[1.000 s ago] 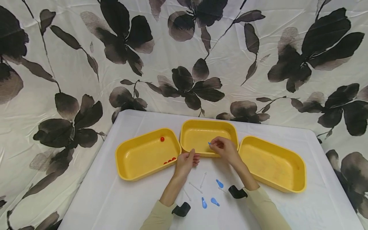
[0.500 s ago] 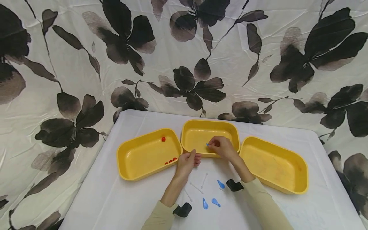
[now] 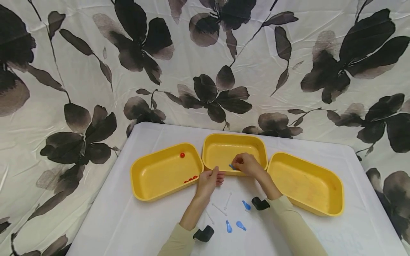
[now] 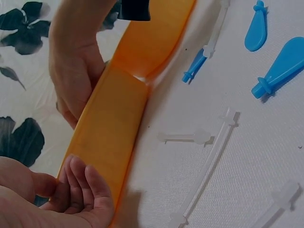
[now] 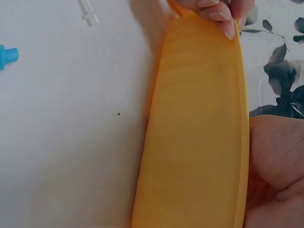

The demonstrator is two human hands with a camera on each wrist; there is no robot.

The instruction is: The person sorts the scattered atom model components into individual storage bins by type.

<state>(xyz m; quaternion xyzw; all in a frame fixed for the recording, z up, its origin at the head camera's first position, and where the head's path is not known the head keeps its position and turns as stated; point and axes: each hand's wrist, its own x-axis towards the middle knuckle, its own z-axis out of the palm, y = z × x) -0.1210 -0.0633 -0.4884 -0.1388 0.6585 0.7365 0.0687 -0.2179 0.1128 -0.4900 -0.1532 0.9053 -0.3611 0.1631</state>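
Note:
My left hand (image 3: 207,182) pinches the front rim of the middle yellow tray (image 3: 221,153) near its left corner, thumb over the edge and the other fingers along the outer wall. Over the front part of this tray, my right hand (image 3: 248,165) reaches in and pinches a small blue teardrop-shaped plastic piece (image 3: 231,166) at the fingertips. Most of that piece is hidden by the fingers. In the right wrist view the tray wall (image 5: 199,118) hides the right hand's fingertips. Similar blue pieces (image 3: 229,226) lie on the table in front, each with a narrow collared neck.
Several thin translucent white rods (image 3: 219,209) with collared ends lie among the blue pieces. The left yellow tray (image 3: 153,177) holds several red balls (image 3: 182,155). Another yellow tray (image 3: 307,185) stands at the right. A flower-printed cloth (image 3: 205,92) hangs behind the table.
My right hand has shifted slightly left and its fingertips have lowered toward the middle tray's front wall, carrying the blue piece. The left hand keeps its hold on the rim.

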